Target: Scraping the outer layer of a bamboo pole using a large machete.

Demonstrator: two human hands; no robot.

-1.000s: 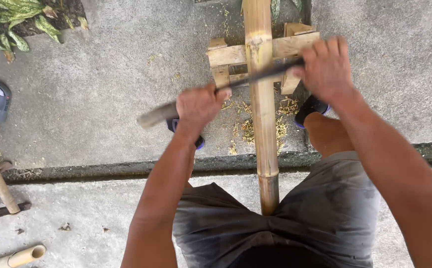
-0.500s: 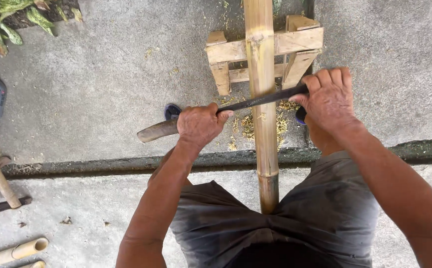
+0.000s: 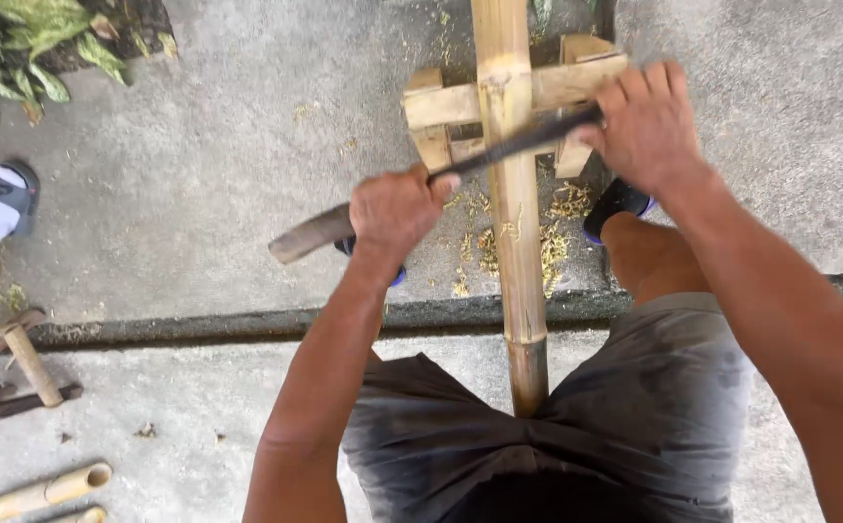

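A long bamboo pole (image 3: 516, 213) runs from between my legs up over a small wooden stand (image 3: 451, 105). A long dark knife (image 3: 499, 150) lies across the pole near the stand. My left hand (image 3: 397, 213) grips its wooden handle (image 3: 310, 233) left of the pole. My right hand (image 3: 646, 121) holds the far end of the blade right of the pole, close to the stand. Pale shavings (image 3: 552, 242) lie scattered on the concrete beside the pole.
Another person's foot in a sandal (image 3: 3, 203) stands at the left edge. Green leaves (image 3: 34, 44) lie at the top left. Cut bamboo pieces (image 3: 39, 494) and wooden sticks (image 3: 15, 363) lie at the lower left. A dark groove (image 3: 150, 324) crosses the concrete floor.
Both hands and the knife have moved up along the pole, back toward the wooden stand, after being lower half a second ago.
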